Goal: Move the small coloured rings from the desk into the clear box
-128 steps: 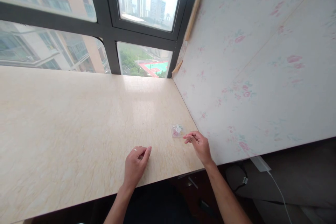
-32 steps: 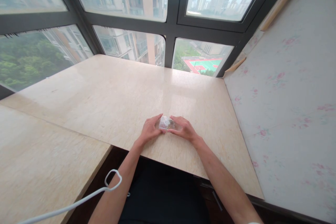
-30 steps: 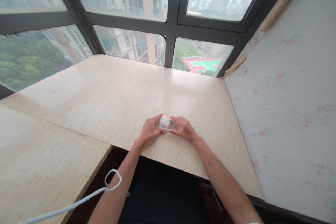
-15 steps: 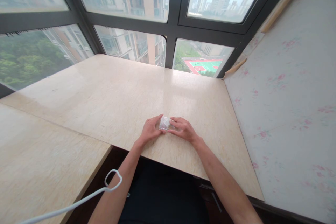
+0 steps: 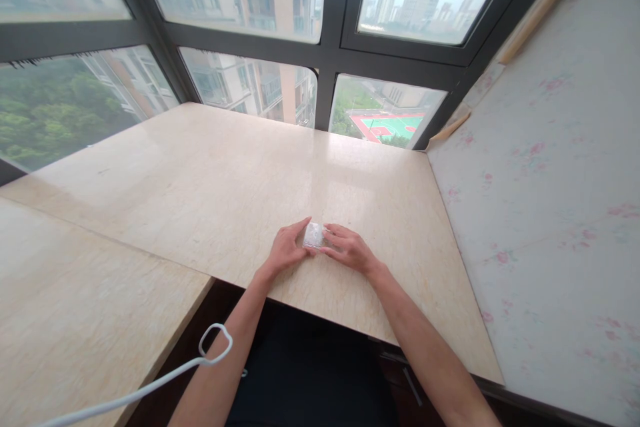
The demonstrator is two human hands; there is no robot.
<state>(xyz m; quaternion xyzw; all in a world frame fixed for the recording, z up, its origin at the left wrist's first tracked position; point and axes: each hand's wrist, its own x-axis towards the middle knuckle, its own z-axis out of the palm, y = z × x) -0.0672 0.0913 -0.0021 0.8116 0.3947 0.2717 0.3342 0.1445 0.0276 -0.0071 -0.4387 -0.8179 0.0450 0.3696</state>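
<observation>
A small clear plastic box (image 5: 313,235) with whitish, glinting contents or surface rests at the near part of the pale stone-look counter (image 5: 240,180). My left hand (image 5: 287,245) grips its left side, fingers at the far edge and thumb at the near edge. From the right, my right hand (image 5: 349,247) closes on the box's right side with fingertips and thumb. What lies inside the box is too small to make out.
Dark window frames (image 5: 327,60) border the counter's far side. A floral-papered wall (image 5: 545,213) stands along the right. At lower left, a white cable-like loop (image 5: 217,344) crosses in front of my left forearm. A lower counter section (image 5: 90,293) extends left.
The clear part that reached right under my right hand's fingers no longer shows, and the box looks narrower and more compact. Both hands stay almost in place.
</observation>
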